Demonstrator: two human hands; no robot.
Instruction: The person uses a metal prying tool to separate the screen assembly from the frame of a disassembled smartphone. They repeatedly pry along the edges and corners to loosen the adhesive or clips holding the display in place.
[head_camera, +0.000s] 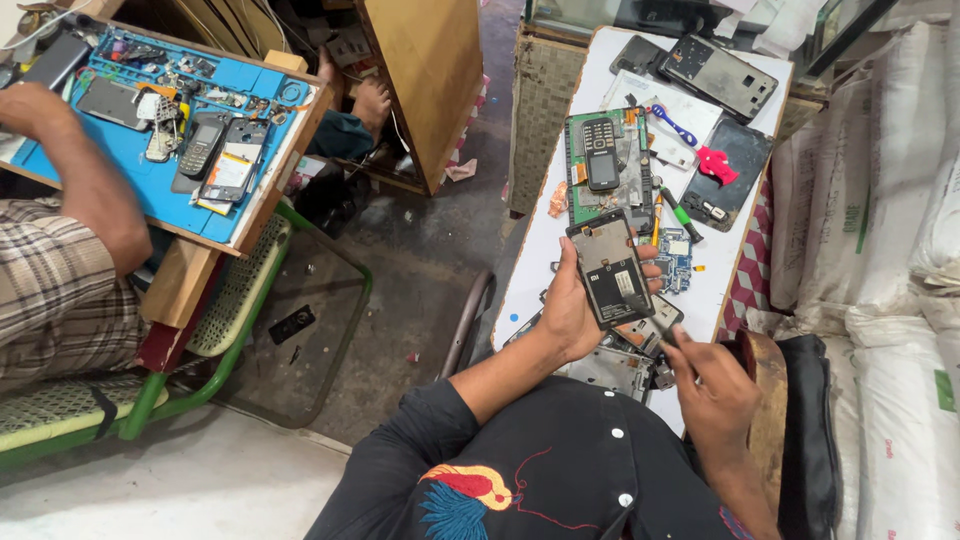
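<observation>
- At the far left another person's arm (75, 165) in a checked sleeve reaches over a blue work mat (160, 190), which lies on a tilted wooden board. Small phones and parts are spread across the mat, probably so each stays within reach and in sight.
- Below that board stands a green-framed bench (200, 340) with a mesh seat. Dark bare floor lies between it and the white surface.
- The person's left hand (570, 310) is raised above the near end of the white surface (540, 270). It is curled around an opened smartphone (610, 270), fingers wrapped at the left edge and fingertips showing at the right. The phone is tilted up toward the camera with its dark inner side showing, seemingly to give a clear view of the inside.
- Under and just behind that phone lie metal phone frames (620, 365) and a blue circuit board (678, 258), stacked loosely close to the body.
- Farther up the surface, a small keypad phone (600, 152) rests on a green mat (590, 190). Beyond it lie two open phone backs (720, 75) and a red pick (714, 163).
- The right hand (715, 390) is pinched shut on a thin dark tool (668, 337), whose tip points at the lower corner of the held phone. Whether it touches there I cannot tell.
- White filled sacks (890, 250) are stacked along the right.
</observation>
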